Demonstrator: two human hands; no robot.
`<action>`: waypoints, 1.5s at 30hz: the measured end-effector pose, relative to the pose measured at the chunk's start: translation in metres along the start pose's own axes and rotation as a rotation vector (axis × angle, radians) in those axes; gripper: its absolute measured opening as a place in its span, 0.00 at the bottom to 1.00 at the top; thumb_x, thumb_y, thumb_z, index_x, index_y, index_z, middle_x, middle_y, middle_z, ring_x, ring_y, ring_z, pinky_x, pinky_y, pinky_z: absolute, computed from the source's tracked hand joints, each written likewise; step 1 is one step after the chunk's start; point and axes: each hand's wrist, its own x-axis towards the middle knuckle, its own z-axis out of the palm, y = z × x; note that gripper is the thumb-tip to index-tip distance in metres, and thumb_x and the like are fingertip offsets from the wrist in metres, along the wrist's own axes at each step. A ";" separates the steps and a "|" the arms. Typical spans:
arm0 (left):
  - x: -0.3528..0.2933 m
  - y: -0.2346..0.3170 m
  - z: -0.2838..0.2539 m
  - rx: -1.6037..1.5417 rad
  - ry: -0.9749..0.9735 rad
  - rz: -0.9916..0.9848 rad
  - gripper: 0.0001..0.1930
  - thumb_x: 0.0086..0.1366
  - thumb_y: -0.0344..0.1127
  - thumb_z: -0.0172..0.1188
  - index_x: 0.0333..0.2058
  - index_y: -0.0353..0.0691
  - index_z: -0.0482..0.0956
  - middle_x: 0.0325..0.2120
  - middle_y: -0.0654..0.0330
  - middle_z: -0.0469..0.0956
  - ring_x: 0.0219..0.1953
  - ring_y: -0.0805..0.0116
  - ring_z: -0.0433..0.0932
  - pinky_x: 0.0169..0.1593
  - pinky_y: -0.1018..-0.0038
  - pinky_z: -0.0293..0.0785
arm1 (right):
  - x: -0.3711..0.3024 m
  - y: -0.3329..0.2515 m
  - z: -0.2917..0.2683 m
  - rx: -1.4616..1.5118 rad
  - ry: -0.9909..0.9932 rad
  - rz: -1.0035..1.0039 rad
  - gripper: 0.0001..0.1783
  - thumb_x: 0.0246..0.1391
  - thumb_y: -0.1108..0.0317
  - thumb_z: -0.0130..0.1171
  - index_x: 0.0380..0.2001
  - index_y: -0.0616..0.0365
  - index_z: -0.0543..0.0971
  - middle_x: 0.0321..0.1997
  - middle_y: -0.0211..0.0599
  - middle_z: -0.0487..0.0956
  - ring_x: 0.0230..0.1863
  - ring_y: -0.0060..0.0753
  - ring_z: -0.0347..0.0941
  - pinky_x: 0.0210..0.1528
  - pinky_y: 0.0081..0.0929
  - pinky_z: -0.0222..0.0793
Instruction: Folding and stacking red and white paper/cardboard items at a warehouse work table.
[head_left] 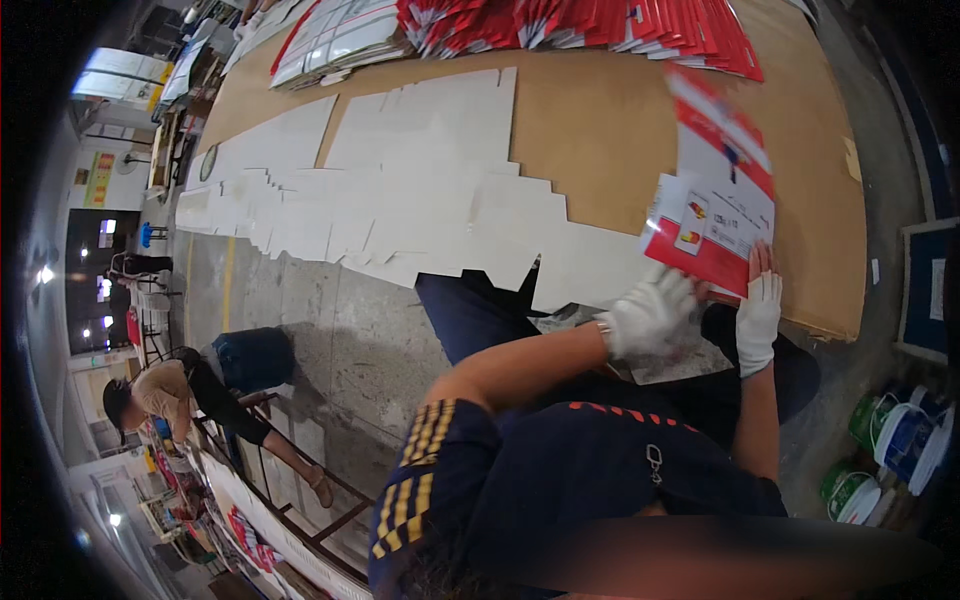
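A flat red-and-white printed carton [725,190] lies tilted over the near right part of the brown table [600,120]; its far end is blurred. My right hand [760,315], in a white glove with bare fingertips, grips the carton's near right edge, the thumb hidden. Just below the carton's near left corner is my left hand [652,312], also gloved and smeared by motion, so whether its fingers hold the edge is unclear. Grey-white cardboard sheets [430,150] with stepped edges cover the table left of the carton.
Fanned red-and-white cartons [580,25] line the table's far side, beside a pile of white printed sheets [345,40]. Several buckets [885,435] stand on the floor at the right. Leftward are a dark blue bin [252,360] and a seated person [165,395].
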 end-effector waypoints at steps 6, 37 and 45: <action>-0.105 -0.047 -0.043 0.284 0.116 -0.145 0.27 0.54 0.29 0.51 0.55 0.33 0.67 0.59 0.51 0.64 0.62 0.52 0.62 0.65 0.59 0.57 | -0.007 0.032 -0.015 -0.074 -0.127 0.031 0.29 0.55 0.75 0.41 0.63 0.59 0.62 0.67 0.39 0.62 0.68 0.40 0.57 0.68 0.40 0.51; -0.085 -0.058 -0.086 -0.254 0.783 -0.602 0.55 0.48 0.26 0.68 0.68 0.39 0.36 0.66 0.47 0.45 0.66 0.57 0.55 0.67 0.57 0.49 | -0.002 -0.030 -0.016 0.110 -0.327 -0.249 0.31 0.48 0.58 0.58 0.58 0.47 0.70 0.65 0.32 0.66 0.69 0.38 0.54 0.69 0.56 0.38; -0.051 -0.082 -0.040 -0.913 1.278 -0.703 0.54 0.58 0.31 0.65 0.66 0.36 0.26 0.63 0.49 0.53 0.60 0.60 0.60 0.65 0.65 0.52 | -0.002 -0.035 -0.009 0.157 -0.298 -0.214 0.32 0.46 0.58 0.58 0.58 0.51 0.70 0.65 0.34 0.66 0.69 0.40 0.55 0.70 0.57 0.37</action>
